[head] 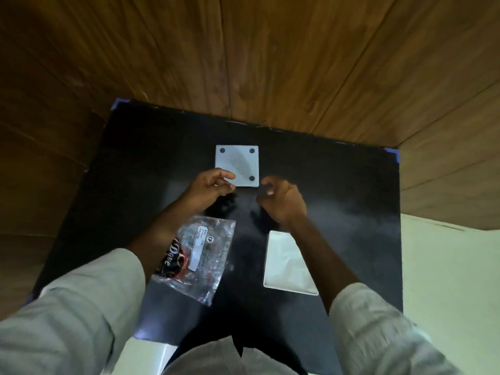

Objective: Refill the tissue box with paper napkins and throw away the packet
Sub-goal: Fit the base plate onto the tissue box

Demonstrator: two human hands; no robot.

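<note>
The tissue box (238, 162) is a white square with black round feet at its corners, lying on the black table (338, 185) with that face up. My left hand (209, 186) pinches its near left corner between thumb and fingers. Just off the box's near right corner hovers my right hand (281, 201), fingers loosely curled and holding nothing. A clear plastic packet (205, 255) with black and red print lies partly under my left forearm. A flat white stack of paper napkins (286, 263) lies under my right forearm.
The table stands against wood-panelled walls (270, 63) at the back and left. Blue tape marks its far corners (393, 152). A pale floor (446, 266) shows to the right. My light sleeves and clothing fill the bottom of the view.
</note>
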